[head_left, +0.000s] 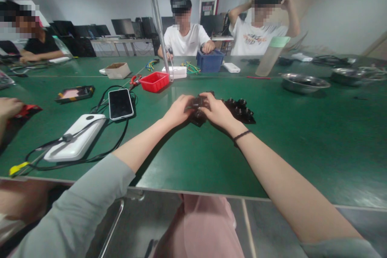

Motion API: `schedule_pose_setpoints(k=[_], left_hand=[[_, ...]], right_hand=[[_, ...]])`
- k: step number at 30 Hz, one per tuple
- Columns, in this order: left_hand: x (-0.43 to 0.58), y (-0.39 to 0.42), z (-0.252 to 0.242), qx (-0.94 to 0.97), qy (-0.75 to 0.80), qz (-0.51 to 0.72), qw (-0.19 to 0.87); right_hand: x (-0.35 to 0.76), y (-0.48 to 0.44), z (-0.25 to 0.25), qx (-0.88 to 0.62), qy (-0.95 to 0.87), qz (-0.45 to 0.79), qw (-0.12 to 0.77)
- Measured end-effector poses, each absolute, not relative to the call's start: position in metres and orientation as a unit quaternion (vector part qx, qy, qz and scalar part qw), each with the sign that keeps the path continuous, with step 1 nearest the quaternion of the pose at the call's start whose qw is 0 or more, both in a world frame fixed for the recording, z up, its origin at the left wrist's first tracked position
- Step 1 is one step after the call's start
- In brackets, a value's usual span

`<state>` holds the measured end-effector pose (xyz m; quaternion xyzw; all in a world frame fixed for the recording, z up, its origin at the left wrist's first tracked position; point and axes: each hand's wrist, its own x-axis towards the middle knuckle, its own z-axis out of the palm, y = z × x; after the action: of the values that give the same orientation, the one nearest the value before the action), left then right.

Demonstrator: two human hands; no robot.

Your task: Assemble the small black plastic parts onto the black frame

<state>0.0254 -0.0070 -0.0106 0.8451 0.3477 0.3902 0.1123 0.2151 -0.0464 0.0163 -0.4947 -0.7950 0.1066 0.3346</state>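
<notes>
In the middle of the green table (169,165), my left hand (180,109) and my right hand (216,109) close in from both sides on a small black part (198,119). Its exact kind does not show, since the fingers cover much of it. The thumbs meet near its top, and its lower edge lies at the table surface. Just right of my right hand sits a black board with several round knobs (242,109); whether it joins the held part is hidden behind the hand. A dark band circles my right wrist.
To the left lie a white power bank (75,137) with black cables and a phone (121,105). Beyond stand a red tray (155,82), a metal pole (159,20) and a blue bin (210,62). Metal bowls (304,84) and a bottle (270,58) are at right. Several people sit around.
</notes>
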Motion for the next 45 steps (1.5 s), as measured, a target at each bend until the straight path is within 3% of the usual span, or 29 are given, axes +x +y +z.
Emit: schedule_pose_setpoints(k=[19, 24, 33, 45], left_hand=[[0.0258, -0.0058, -0.0130, 0.832, 0.374, 0.385, 0.137], [0.0268, -0.0092, -0.0108, 0.834, 0.368, 0.383, 0.150], [0.0277, -0.0140, -0.0063, 0.838, 0.383, 0.362, 0.143], [0.0272, -0.0092, -0.0083, 0.840, 0.379, 0.358, 0.146]], right_hand=[[0.2160, -0.0438, 0.0144, -0.481, -0.795, 0.109, 0.353], [0.2176, -0.0383, 0.0104, -0.462, -0.799, 0.055, 0.382], [0.2166, -0.0403, 0.0138, -0.464, -0.799, 0.085, 0.374], [0.2190, -0.0386, 0.0137, -0.446, -0.822, 0.034, 0.351]])
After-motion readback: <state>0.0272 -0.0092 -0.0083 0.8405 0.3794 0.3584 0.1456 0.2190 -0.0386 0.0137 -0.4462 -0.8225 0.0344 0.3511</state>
